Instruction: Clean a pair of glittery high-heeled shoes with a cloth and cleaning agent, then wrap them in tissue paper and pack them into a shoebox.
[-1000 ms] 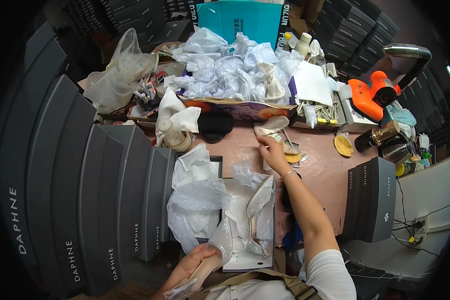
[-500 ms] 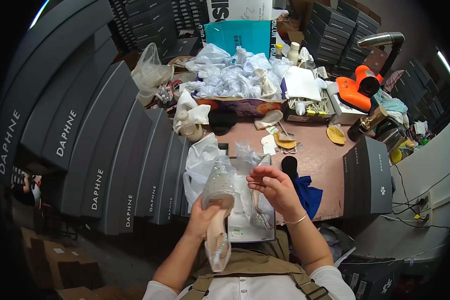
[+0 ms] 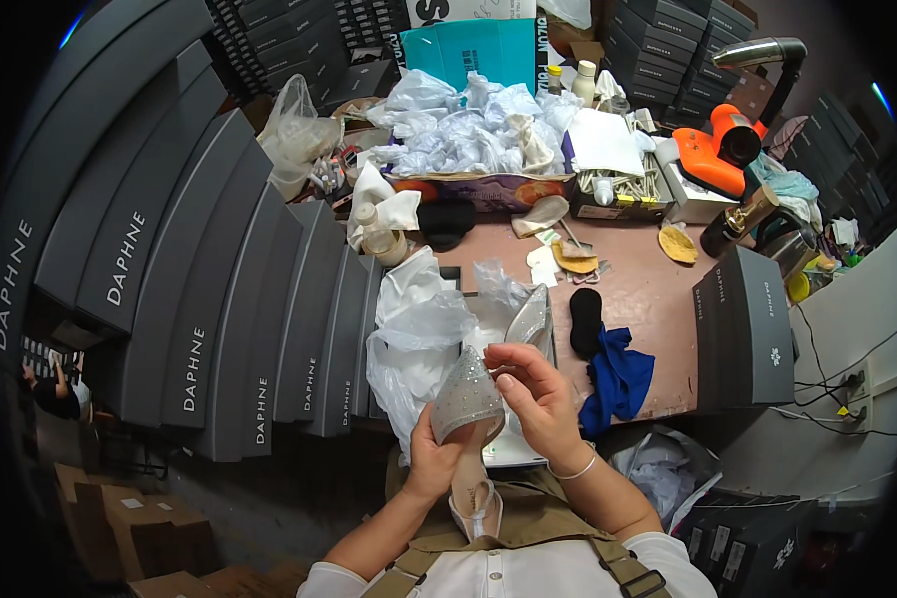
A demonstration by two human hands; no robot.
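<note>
My left hand [image 3: 437,456] grips a silver, stone-studded pointed shoe [image 3: 467,397] around its middle. The toe points away from me, and the pale strapped heel end lies toward my body. Beside the toe, my right hand [image 3: 546,411] is open with its fingers bent and thumb apart; whether the fingertips touch the shoe I cannot tell. A matching shoe [image 3: 532,317] rests in the white-lined shoe box just beyond my right hand. Thin white wrapping [image 3: 419,334] spills over the box's left side. My hands and the held shoe cover much of the box.
Dark shoe boxes [image 3: 227,309] stand stacked along the left, with another dark box [image 3: 746,329] at right. A blue cloth [image 3: 620,377] and a black pad [image 3: 586,321] lie on the table. Farther back are a carton of crumpled white wrapping [image 3: 468,130], yellow pads [image 3: 677,244] and an orange device [image 3: 708,159].
My left hand has tipped and moved the shoe slightly right, so its studded toe top shows more. My right hand has come down close to the toe.
</note>
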